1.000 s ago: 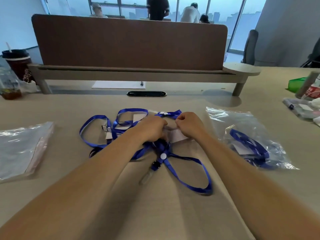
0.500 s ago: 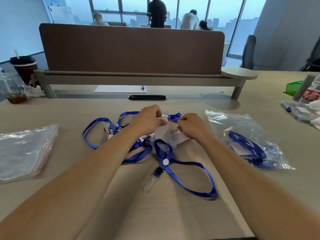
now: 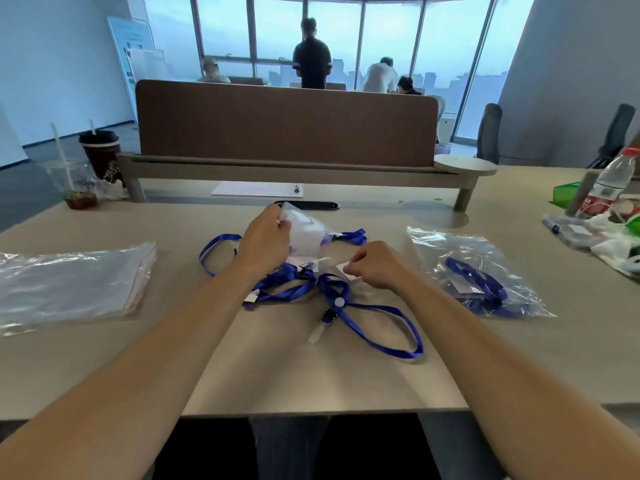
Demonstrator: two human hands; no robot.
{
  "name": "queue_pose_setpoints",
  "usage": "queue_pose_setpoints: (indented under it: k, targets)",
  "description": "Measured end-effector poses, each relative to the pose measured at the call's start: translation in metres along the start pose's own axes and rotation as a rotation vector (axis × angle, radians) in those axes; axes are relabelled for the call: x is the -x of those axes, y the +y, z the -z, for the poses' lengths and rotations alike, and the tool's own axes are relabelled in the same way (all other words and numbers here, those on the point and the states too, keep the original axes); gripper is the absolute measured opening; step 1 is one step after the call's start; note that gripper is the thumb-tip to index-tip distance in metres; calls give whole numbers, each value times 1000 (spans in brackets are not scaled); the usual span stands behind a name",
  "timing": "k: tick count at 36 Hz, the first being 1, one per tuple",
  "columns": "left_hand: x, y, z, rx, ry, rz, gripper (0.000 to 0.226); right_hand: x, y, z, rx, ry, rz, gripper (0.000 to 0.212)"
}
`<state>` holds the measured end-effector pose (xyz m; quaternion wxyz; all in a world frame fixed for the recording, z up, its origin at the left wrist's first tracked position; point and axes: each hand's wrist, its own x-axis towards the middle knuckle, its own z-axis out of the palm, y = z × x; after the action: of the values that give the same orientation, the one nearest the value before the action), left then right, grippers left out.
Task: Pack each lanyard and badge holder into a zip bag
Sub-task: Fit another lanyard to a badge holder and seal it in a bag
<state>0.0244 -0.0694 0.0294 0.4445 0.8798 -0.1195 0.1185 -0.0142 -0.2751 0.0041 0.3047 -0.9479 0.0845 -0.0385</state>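
My left hand [image 3: 266, 245] holds a clear badge holder [image 3: 306, 230] lifted off the table, its far end tied to a blue lanyard [image 3: 349, 235]. Lower and to the right, my right hand [image 3: 379, 266] has its fingers pinched on a flat white-card badge holder [image 3: 346, 271] lying on the table. Tangled blue lanyards [image 3: 374, 323] spread under and between both hands, one loop reaching towards me, another loop [image 3: 216, 249] to the left. A clip with a clear strap [image 3: 322, 327] lies at the middle.
A filled zip bag [image 3: 485, 271] with a blue lanyard inside lies to the right. A stack of empty zip bags [image 3: 69, 285] lies to the left. Cups [image 3: 100, 157] stand far left, a bottle [image 3: 609, 185] and clutter far right, a brown divider [image 3: 287, 123] behind.
My left hand has lifted the clear badge holder up and away from the table. My right hand has dropped lower to the right. The view has tilted up.
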Motion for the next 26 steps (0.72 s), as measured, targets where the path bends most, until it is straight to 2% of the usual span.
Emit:
queue_pose_setpoints:
  k: [5,8,13,16,18,21,26]
  targets:
    - [24,-2,8,76,-57,48,14,16,-5,-7,98,-52,-68,38]
    - [33,-6,8,-13,-28,79,22,22,-6,-13,167,-76,-106,42]
    - [42,-9,7,-47,-35,112,3,26,-8,-20,121,-76,-151,42]
    - [44,-11,7,46,-75,128,9,27,-12,-21,137,-85,-141,31]
    - [42,-14,6,42,-71,114,13,22,-11,-23,84,-91,-166,18]
    - [41,-16,5,42,-80,106,14,12,-9,-22,-47,-70,-192,11]
    - [36,-10,7,53,-16,143,26,10,-17,-8,-303,-49,-210,16]
